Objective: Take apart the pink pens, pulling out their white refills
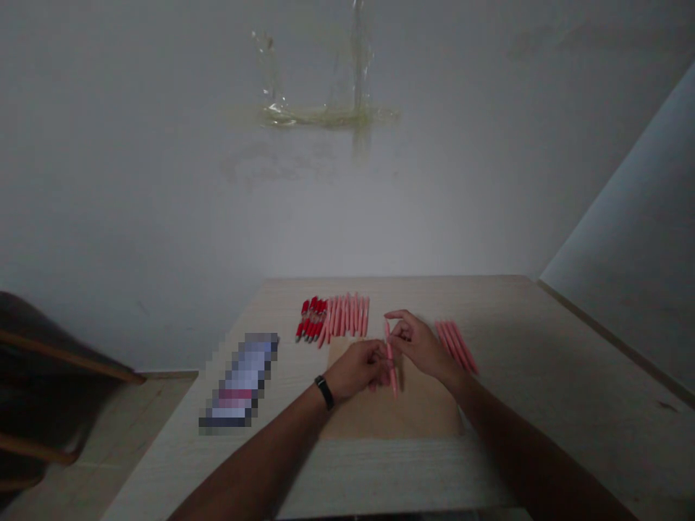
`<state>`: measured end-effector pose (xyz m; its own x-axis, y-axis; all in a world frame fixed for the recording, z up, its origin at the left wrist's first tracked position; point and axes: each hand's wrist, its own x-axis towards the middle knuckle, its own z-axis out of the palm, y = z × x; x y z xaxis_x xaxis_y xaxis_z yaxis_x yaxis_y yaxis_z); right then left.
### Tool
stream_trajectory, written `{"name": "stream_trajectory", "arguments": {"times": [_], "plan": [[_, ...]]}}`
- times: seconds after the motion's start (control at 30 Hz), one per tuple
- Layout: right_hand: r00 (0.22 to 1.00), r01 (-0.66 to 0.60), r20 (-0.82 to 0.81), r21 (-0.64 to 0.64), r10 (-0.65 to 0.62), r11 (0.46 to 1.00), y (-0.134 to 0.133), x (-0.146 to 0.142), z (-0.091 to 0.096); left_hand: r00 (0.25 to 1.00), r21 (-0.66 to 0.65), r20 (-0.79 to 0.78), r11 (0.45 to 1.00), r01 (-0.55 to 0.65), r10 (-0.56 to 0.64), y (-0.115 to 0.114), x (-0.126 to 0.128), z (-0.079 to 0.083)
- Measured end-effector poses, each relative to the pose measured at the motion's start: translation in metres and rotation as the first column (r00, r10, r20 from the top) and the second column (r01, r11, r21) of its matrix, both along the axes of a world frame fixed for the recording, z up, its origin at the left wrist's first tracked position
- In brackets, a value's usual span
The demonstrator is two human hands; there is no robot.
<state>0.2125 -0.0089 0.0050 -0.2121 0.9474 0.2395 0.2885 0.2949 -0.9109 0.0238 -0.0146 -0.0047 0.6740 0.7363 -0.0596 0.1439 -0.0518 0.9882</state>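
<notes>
A pink pen (pixel 392 365) is held upright, slightly tilted, over a brown sheet (pixel 413 412) that looks like paper or a mat. Around its middle, the fingers of my left hand (pixel 355 367) are closed. My right hand (pixel 420 346) grips the upper part, its index finger bent over the pen's top end and its thumb at the side. Something pink shows below my left fingers, too small to make out. Beyond my left hand lies a row of pink pens (pixel 347 315), beside several red pen-like pieces (pixel 312 329). More pink pens (pixel 456 347) lie right of my right hand.
A blurred-out flat device (pixel 242 380) lies on the left of the pale wooden table (pixel 543 434). Behind the table rises a grey wall (pixel 461 181) with peeling tape (pixel 320 118). A dark chair with wooden bars (pixel 70 354) stands at the left.
</notes>
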Motion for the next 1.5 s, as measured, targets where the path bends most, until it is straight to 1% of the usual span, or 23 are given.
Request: {"name": "stream_trajectory", "arguments": {"times": [0.1, 0.17, 0.23, 0.27, 0.33, 0.37, 0.43, 0.5, 0.53, 0.57, 0.63, 0.7, 0.73, 0.83, 0.9, 1.07, 1.13, 1.23, 1.5], "plan": [[0.999, -0.032, -0.019, -0.006, 0.031, 0.999, -0.001, 0.000, -0.001, 1.000, 0.013, -0.029, 1.000, -0.003, 0.004, -0.001, 0.001, 0.000], [0.999, -0.039, -0.014, -0.002, 0.039, 0.999, -0.002, -0.001, 0.000, 0.998, 0.050, -0.058, 0.999, 0.002, 0.001, -0.002, 0.001, 0.001], [1.000, -0.024, 0.014, 0.014, 0.023, 1.000, -0.001, 0.001, 0.002, 0.992, 0.147, -0.123, 0.989, 0.006, 0.012, -0.003, -0.001, 0.005], [0.999, -0.010, 0.035, 0.024, 0.009, 1.000, -0.001, 0.003, 0.003, 0.984, 0.229, -0.172, 0.973, 0.006, 0.034, -0.003, -0.001, 0.008], [0.996, 0.019, 0.086, 0.042, -0.022, 0.999, 0.003, 0.011, 0.006, 0.953, 0.432, -0.279, 0.902, 0.013, 0.120, -0.003, -0.004, 0.013], [0.993, 0.034, 0.111, 0.045, -0.038, 0.998, 0.006, 0.018, 0.008, 0.935, 0.504, -0.319, 0.863, 0.027, 0.157, -0.002, -0.005, 0.015], [0.985, 0.061, 0.156, 0.055, -0.069, 0.997, 0.013, 0.036, 0.009, 0.908, 0.586, -0.377, 0.806, 0.081, 0.183, -0.001, -0.006, 0.017], [0.969, 0.098, 0.219, 0.071, -0.112, 0.993, 0.022, 0.060, 0.010, 0.896, 0.629, -0.408, 0.765, 0.136, 0.175, 0.000, -0.008, 0.016], [0.951, 0.120, 0.276, 0.092, -0.141, 0.989, 0.026, 0.072, 0.010, 0.894, 0.645, -0.416, 0.747, 0.160, 0.168, 0.000, -0.008, 0.014], [0.922, 0.155, 0.339, 0.117, -0.186, 0.981, 0.030, 0.085, 0.010, 0.892, 0.659, -0.422, 0.731, 0.179, 0.163, 0.001, -0.009, 0.012], [0.846, 0.208, 0.475, 0.125, -0.243, 0.970, 0.035, 0.109, 0.010, 0.885, 0.679, -0.438, 0.703, 0.210, 0.159, 0.002, -0.010, 0.008], [0.780, 0.258, 0.566, 0.097, -0.267, 0.961, 0.038, 0.129, 0.009, 0.871, 0.689, -0.461, 0.686, 0.233, 0.168, 0.002, -0.012, 0.005], [0.761, 0.273, 0.591, 0.084, -0.269, 0.958, 0.039, 0.138, 0.008, 0.863, 0.689, -0.475, 0.683, 0.241, 0.175, 0.003, -0.013, 0.004], [0.704, 0.308, 0.666, 0.028, -0.248, 0.951, 0.042, 0.160, 0.006, 0.843, 0.682, -0.505, 0.684, 0.260, 0.182, 0.003, -0.014, 0.004], [0.674, 0.309, 0.707, -0.006, -0.215, 0.951, 0.043, 0.171, 0.004, 0.842, 0.680, -0.511, 0.681, 0.272, 0.174, 0.004, -0.014, 0.004], [0.592, 0.377, 0.793, -0.120, -0.140, 0.918, 0.046, 0.188, -0.003, 0.854, 0.679, -0.502, 0.673, 0.293, 0.135, 0.004, -0.013, 0.005], [0.581, 0.390, 0.803, -0.133, -0.132, 0.911, 0.047, 0.190, -0.006, 0.854, 0.677, -0.503, 0.674, 0.294, 0.132, 0.004, -0.013, 0.005], [0.576, 0.420, 0.802, -0.128, -0.155, 0.899, 0.050, 0.188, -0.011, 0.852, 0.673, -0.506, 0.680, 0.291, 0.137, 0.004, -0.013, 0.005], [0.610, 0.397, 0.779, -0.140, -0.147, 0.907, 0.050, 0.182, -0.016, 0.855, 0.673, -0.502, 0.680, 0.290, 0.132, 0.005, -0.013, 0.004]]}}
